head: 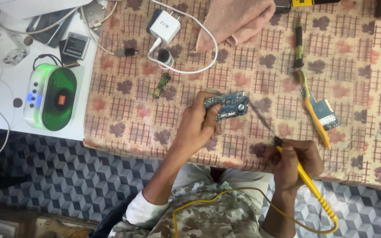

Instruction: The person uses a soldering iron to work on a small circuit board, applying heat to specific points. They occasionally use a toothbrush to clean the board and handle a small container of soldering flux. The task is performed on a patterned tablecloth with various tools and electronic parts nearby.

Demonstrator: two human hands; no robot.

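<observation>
The left hand (198,125) pinched the blue circuit board (226,105) on the patterned counter (353,83); the right hand (294,161) gripped the yellow soldering iron (303,174) — tip at the board's edge. A slip could probably scorch fingers or bridge pads.

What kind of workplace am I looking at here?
Probably a small electronics repair bench: the left hand holds a blue circuit board, the right hand a yellow-handled soldering iron, on a patterned tablecloth.

Even, soft daylight, faint shadows (edges slightly bowed), mild blur throughout.
</observation>
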